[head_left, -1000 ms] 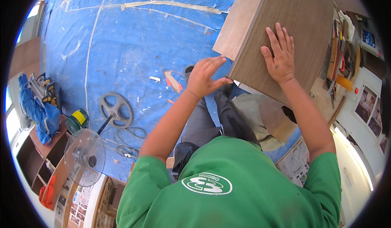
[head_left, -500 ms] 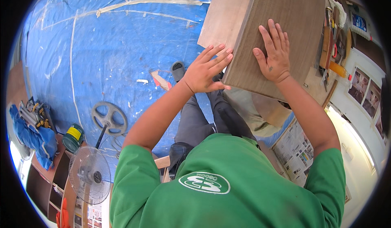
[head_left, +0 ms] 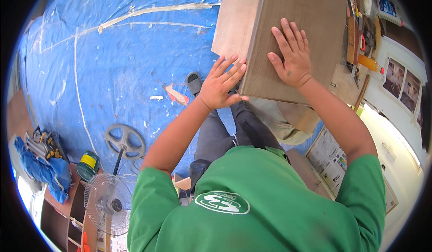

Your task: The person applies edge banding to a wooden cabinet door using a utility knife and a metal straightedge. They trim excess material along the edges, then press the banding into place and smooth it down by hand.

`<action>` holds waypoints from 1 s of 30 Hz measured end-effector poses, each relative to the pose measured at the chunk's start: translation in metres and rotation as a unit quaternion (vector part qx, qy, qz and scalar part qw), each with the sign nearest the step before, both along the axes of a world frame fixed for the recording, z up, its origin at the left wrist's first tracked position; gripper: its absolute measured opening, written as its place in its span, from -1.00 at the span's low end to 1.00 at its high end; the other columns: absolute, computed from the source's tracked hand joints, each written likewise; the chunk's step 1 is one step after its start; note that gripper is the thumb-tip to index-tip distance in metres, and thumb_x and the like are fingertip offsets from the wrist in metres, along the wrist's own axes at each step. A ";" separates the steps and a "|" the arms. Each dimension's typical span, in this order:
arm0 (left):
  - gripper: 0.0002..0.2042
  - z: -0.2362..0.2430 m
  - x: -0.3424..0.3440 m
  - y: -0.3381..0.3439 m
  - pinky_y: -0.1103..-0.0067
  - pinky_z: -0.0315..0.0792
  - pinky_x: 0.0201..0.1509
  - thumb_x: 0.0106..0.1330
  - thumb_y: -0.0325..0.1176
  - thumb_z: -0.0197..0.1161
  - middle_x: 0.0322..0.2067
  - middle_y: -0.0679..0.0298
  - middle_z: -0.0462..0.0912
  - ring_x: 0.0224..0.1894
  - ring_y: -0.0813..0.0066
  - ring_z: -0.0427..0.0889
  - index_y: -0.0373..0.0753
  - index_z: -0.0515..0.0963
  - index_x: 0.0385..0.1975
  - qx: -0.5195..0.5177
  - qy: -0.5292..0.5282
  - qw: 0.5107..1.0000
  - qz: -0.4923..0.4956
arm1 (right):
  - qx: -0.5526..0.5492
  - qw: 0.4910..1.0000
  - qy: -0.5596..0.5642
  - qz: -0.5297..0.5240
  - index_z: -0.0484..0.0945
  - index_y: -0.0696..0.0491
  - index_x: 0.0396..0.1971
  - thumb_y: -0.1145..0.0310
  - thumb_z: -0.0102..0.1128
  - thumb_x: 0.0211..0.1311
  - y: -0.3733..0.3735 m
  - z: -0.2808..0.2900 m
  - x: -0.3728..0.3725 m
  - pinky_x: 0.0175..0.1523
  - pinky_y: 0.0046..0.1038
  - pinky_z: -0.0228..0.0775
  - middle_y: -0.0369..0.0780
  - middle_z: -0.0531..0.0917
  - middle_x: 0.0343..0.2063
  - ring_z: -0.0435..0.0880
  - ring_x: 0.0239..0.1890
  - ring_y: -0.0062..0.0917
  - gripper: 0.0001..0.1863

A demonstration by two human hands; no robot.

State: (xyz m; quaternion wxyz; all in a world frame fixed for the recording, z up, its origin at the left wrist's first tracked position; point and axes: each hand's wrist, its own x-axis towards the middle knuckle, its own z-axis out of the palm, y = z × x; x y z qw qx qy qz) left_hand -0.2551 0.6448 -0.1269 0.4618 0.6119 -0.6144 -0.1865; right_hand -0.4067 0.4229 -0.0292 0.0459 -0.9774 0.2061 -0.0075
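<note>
A large brown wooden box-like piece [head_left: 310, 31] with visible grain stands in front of me, its paler side panel [head_left: 234, 22] facing left. My right hand [head_left: 292, 56] lies flat on the brown top, fingers spread and pointing away from me. At the near left corner, my left hand [head_left: 222, 83] is stretched open with its fingertips against the pale side. Neither hand grips anything. The underside of the piece and what carries it are mostly hidden.
Blue plastic sheeting [head_left: 121, 72] with tape strips covers the floor. A standing fan [head_left: 108, 202], a green container [head_left: 87, 165] and a shelf unit [head_left: 56, 218] are at lower left. Tools and an orange bottle [head_left: 369, 63] lie right of the box. A torn scrap [head_left: 176, 94] lies near my sandal [head_left: 194, 82].
The whole view has shifted slightly, so the box and both hands appear a little farther left. Both hands keep nearly the same places on the wood, still open.
</note>
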 end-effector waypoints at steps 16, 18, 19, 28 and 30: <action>-0.29 0.097 -0.014 -0.037 0.06 -0.01 0.58 0.02 -0.06 0.51 0.31 0.10 0.50 0.45 0.16 0.34 -0.25 0.54 0.20 0.103 -0.185 0.976 -0.055 | 0.002 0.999 -0.038 -0.025 0.38 -0.20 0.38 -0.03 -0.04 0.47 -0.002 0.000 -0.004 0.56 -0.03 -0.14 -0.24 0.27 0.48 0.20 0.50 -0.24 -0.45; -0.33 0.104 -0.026 -0.044 0.09 0.01 0.58 0.06 -0.12 0.47 0.30 0.09 0.50 0.44 0.19 0.34 -0.28 0.53 0.21 0.119 -0.204 0.968 -0.080 | 0.019 0.997 -0.059 -0.038 0.43 -0.19 0.35 -0.02 -0.05 0.48 -0.002 -0.002 -0.010 0.56 -0.04 -0.14 -0.25 0.31 0.47 0.21 0.50 -0.26 -0.48; -0.34 0.108 -0.032 -0.050 0.11 0.01 0.58 0.09 -0.15 0.44 0.31 0.09 0.48 0.45 0.21 0.33 -0.30 0.51 0.22 0.127 -0.210 0.965 -0.088 | 0.020 0.996 -0.070 -0.044 0.46 -0.18 0.33 -0.01 -0.06 0.49 -0.007 -0.001 -0.012 0.56 -0.04 -0.14 -0.25 0.32 0.46 0.21 0.50 -0.28 -0.49; -0.35 0.108 -0.078 -0.081 0.08 0.07 0.56 0.06 -0.23 0.42 0.23 0.02 0.51 0.39 -0.03 0.34 -0.22 0.51 0.24 0.153 -0.279 0.936 -0.150 | 0.136 0.965 -0.220 -0.048 0.57 0.04 0.20 -0.03 -0.05 0.50 -0.011 -0.018 -0.011 0.59 -0.10 -0.13 -0.22 0.46 0.37 0.25 0.50 -0.31 -0.47; -0.33 0.112 -0.086 -0.088 0.07 0.06 0.56 0.03 -0.24 0.44 0.23 0.01 0.51 0.40 -0.04 0.33 -0.21 0.51 0.24 0.149 -0.294 0.930 -0.161 | 0.182 0.948 -0.252 -0.071 0.61 0.06 0.15 -0.05 -0.07 0.52 -0.014 -0.018 -0.019 0.60 -0.12 -0.13 -0.20 0.52 0.31 0.27 0.48 -0.28 -0.46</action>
